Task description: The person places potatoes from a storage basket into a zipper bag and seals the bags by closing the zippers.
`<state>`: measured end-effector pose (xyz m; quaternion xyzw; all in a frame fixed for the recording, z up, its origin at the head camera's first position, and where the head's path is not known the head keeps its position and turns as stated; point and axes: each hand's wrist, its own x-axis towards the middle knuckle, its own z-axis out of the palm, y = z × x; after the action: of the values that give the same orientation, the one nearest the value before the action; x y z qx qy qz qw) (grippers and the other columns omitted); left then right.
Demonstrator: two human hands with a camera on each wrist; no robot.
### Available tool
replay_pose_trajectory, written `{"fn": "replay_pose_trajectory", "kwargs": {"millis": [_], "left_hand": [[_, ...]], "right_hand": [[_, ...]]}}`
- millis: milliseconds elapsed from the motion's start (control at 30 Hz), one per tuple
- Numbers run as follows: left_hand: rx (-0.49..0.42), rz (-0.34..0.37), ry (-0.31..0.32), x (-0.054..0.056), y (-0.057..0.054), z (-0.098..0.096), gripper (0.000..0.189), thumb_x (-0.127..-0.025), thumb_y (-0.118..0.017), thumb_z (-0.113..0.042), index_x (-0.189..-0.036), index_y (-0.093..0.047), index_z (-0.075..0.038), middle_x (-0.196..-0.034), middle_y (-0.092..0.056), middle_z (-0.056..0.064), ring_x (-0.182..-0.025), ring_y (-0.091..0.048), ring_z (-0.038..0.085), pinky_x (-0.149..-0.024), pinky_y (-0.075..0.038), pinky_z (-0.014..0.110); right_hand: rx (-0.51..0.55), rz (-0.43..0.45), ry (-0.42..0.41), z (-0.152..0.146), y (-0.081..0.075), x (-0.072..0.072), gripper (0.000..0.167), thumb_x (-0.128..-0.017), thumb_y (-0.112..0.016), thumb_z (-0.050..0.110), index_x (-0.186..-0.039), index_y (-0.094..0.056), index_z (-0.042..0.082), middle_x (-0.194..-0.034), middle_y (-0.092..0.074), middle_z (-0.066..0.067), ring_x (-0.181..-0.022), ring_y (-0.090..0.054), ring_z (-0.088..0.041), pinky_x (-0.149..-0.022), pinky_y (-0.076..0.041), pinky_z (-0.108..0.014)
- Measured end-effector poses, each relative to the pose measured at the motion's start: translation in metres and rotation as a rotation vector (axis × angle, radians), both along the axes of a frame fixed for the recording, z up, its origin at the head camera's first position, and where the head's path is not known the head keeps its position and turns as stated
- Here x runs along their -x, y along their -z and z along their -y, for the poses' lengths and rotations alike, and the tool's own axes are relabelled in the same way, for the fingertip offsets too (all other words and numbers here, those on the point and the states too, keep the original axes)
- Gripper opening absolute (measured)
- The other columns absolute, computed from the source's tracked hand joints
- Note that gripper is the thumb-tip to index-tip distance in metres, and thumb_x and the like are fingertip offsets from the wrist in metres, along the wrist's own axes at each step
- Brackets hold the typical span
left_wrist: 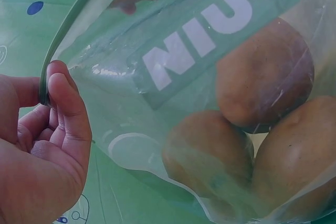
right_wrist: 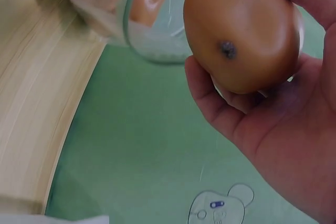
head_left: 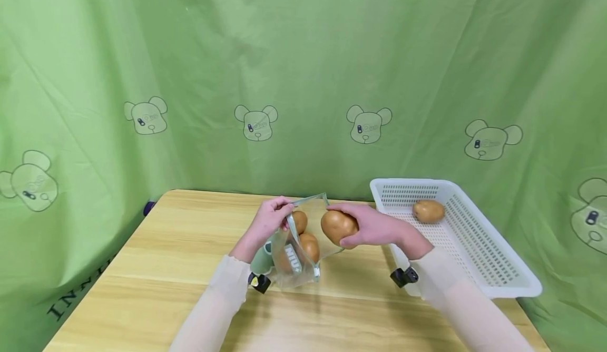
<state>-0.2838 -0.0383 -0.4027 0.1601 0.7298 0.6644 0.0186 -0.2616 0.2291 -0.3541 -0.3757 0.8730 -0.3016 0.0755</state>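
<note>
My left hand (head_left: 270,219) pinches the green-edged rim of a clear zip bag (left_wrist: 126,77) between thumb and fingers. Its mouth stands open toward the right, and NIU+ is printed on its side. Through the film, several brown potatoes (left_wrist: 265,74) show, bunched low inside. My right hand (head_left: 377,225) grips another potato (head_left: 338,226), fingers and thumb curled around it, close at the bag's mouth. In the right wrist view a dark spot marks that potato (right_wrist: 239,32).
On the right of the wooden table (head_left: 142,257) stands a white slotted basket (head_left: 533,287) with one potato (head_left: 428,211) in it. A green curtain (head_left: 303,67) with bear-head prints hangs behind the table. Both wrists carry small black cameras.
</note>
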Motion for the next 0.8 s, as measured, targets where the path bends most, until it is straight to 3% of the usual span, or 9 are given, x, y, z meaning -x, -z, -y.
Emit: {"fn": "replay_pose_trajectory", "kwargs": {"millis": [133, 433, 667, 800], "left_hand": [[0.015, 0.007, 0.003, 0.000, -0.001, -0.001, 0.021, -0.095, -0.053, -0.010, -0.107, -0.064, 0.004, -0.068, -0.055, 0.003, -0.049, -0.048, 0.010, -0.047, -0.045, 0.022], [0.015, -0.008, -0.007, -0.001, -0.004, -0.003, 0.021, -0.095, -0.054, -0.009, -0.107, -0.063, 0.006, -0.067, -0.055, 0.003, -0.049, -0.048, 0.010, -0.046, -0.044, 0.021], [-0.008, 0.017, 0.002, 0.000, -0.004, -0.004, 0.023, -0.096, -0.054, -0.008, -0.110, -0.062, 0.008, -0.069, -0.054, 0.003, -0.051, -0.049, 0.012, -0.047, -0.044, 0.020], [-0.009, 0.021, 0.019, -0.001, -0.006, -0.002, 0.024, -0.096, -0.054, -0.008, -0.112, -0.060, 0.010, -0.070, -0.055, 0.002, -0.052, -0.049, 0.012, -0.048, -0.045, 0.022]], "right_hand": [[-0.022, 0.016, 0.001, 0.009, 0.004, 0.001, 0.073, -0.077, -0.075, 0.022, -0.140, -0.041, 0.006, -0.118, -0.056, -0.001, -0.095, -0.058, -0.013, -0.083, -0.050, -0.033], [-0.030, -0.068, -0.045, 0.026, 0.014, 0.009, 0.069, -0.076, -0.074, 0.024, -0.135, -0.045, 0.003, -0.117, -0.057, -0.004, -0.094, -0.057, -0.015, -0.081, -0.050, -0.033], [-0.039, -0.062, 0.025, 0.040, 0.022, 0.011, 0.068, -0.073, -0.078, 0.019, -0.129, -0.045, -0.001, -0.112, -0.056, -0.010, -0.092, -0.057, -0.017, -0.077, -0.050, -0.031], [-0.016, -0.045, 0.066, 0.045, 0.026, 0.010, 0.059, -0.072, -0.079, 0.016, -0.119, -0.046, 0.001, -0.105, -0.057, -0.010, -0.084, -0.058, -0.016, -0.071, -0.052, -0.028]]}}
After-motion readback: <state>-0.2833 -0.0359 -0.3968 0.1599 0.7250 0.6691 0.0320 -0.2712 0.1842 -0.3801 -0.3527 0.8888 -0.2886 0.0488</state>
